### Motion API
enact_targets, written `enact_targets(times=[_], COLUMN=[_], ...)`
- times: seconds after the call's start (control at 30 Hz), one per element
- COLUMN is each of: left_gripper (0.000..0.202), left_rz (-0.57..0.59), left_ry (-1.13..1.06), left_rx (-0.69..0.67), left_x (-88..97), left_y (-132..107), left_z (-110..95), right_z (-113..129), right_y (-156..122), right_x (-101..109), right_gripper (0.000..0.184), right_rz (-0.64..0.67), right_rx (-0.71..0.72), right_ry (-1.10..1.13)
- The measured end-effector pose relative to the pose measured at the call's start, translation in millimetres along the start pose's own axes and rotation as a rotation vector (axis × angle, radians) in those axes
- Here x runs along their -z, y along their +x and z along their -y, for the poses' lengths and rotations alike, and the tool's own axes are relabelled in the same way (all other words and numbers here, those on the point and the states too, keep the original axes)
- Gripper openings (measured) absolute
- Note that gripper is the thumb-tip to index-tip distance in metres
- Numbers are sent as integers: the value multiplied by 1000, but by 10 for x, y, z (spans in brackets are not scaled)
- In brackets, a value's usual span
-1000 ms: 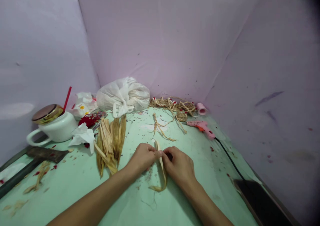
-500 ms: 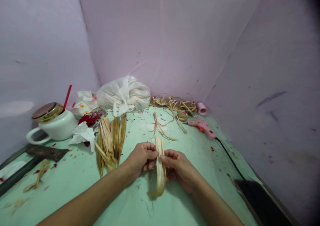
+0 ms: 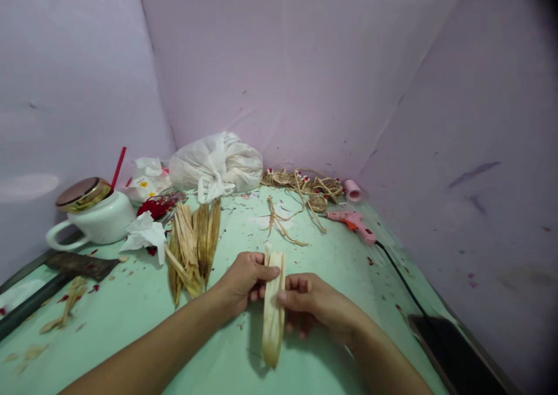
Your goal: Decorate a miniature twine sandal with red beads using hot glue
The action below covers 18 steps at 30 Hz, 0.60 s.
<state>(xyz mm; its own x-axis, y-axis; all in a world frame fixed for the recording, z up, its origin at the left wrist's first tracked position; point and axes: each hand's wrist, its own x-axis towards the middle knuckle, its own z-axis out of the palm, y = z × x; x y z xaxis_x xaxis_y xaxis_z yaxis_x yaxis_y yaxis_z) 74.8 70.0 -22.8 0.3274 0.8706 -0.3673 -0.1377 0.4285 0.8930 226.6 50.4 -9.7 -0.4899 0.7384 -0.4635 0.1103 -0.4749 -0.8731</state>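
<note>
Both hands hold one pale dried husk strip (image 3: 273, 313) a little above the green table (image 3: 131, 325). My left hand (image 3: 244, 281) pinches its upper part with thumb across the front. Fingers of my right hand (image 3: 311, 305) are curled round its right edge, lower down. The strip stands nearly upright, its broad face toward me, lower end hanging free. A pile of similar dried husk strips (image 3: 194, 244) lies just left of my left hand.
At the far side lie a white plastic bag (image 3: 215, 165), braided straw cords (image 3: 305, 188), a pink tape roll (image 3: 351, 190) and a pink glue gun (image 3: 351, 220) with black cable. Left: white lidded pot (image 3: 93, 214), crumpled tissue (image 3: 143, 235), a cleaver (image 3: 52, 278). Lilac walls enclose the table.
The strip has been lifted off the table and turned so its broad face shows. Both hands drew back toward me; my right hand slid lower along the strip.
</note>
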Motion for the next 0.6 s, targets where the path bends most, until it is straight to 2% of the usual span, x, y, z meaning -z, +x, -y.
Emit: enact_targets(times=[0.1, 0.17, 0.43, 0.6], left_gripper=[23, 25, 27, 26], left_rz=[18, 25, -38, -98], left_ry=[68, 119, 116, 127], left_rx=[-28, -49, -70, -171], left_x=[-37, -55, -66, -70], left_y=[-33, -54, -55, -27], left_z=[7, 11, -6, 21], right_z=[25, 24, 6, -11], right_y=[9, 34, 73, 77], right_x=[19, 31, 39, 34], right_gripper=[33, 31, 31, 39], right_rz=[-266, -329, -343, -298], right_rx=[104, 126, 145, 172], right_ry=[23, 61, 177, 139])
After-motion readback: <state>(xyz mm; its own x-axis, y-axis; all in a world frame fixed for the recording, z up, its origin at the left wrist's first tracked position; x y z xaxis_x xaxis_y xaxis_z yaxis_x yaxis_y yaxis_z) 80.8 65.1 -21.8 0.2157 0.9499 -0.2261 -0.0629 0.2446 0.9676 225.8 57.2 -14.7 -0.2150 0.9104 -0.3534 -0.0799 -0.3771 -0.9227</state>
